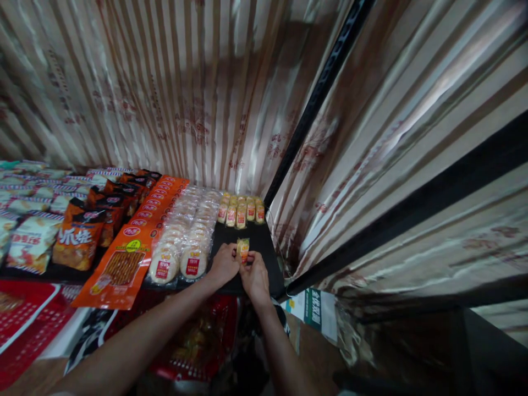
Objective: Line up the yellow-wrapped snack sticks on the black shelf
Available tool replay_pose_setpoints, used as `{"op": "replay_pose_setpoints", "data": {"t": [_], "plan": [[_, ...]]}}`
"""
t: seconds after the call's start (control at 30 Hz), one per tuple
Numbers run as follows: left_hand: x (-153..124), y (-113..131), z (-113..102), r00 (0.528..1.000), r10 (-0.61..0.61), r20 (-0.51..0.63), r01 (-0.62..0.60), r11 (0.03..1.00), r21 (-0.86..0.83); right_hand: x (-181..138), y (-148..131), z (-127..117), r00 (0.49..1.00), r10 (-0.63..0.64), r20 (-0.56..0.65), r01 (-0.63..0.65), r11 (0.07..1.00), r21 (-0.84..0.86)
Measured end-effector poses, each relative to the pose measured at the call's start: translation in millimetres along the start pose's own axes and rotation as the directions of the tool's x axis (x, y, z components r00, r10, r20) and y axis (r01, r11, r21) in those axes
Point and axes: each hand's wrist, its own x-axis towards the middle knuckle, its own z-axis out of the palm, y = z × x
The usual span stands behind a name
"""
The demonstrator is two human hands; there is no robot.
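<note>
Both hands meet over the black shelf (264,242) at its right end. My left hand (224,264) and my right hand (254,276) pinch one small yellow snack packet with a red label (243,248), held upright between their fingertips. Behind it, against the back wall, stands a short row of the same yellow packets (241,212). Just left of my left hand lie rows of round white cakes in clear wrappers (187,236).
Orange flat packets (136,242) and dark orange snack bags (80,236) fill the shelf further left. A red basket (198,341) sits below my arms. Striped curtain hangs behind and right, crossed by black bars (317,99). A cardboard box (315,308) rests lower right.
</note>
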Motion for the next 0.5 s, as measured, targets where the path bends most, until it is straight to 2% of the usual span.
{"op": "replay_pose_setpoints", "data": {"t": [0.13, 0.37, 0.5], "plan": [[12.6, 3.9, 5.1, 1.000, -0.004, 0.026, 0.004, 1.000, 0.002, 19.2, 7.2, 4.4, 0.999, -0.018, -0.051, 0.017, 1.000, -0.020], [28.9, 12.7, 16.9, 0.998, 0.049, 0.045, -0.041, 0.987, -0.158, 50.5, 21.8, 11.6, 0.983, -0.044, -0.176, 0.030, 0.996, -0.082], [36.0, 19.6, 21.2, 0.996, 0.058, 0.060, -0.052, 0.994, -0.099, 63.8, 28.7, 15.1, 0.971, -0.075, -0.229, 0.058, 0.995, -0.076]]}}
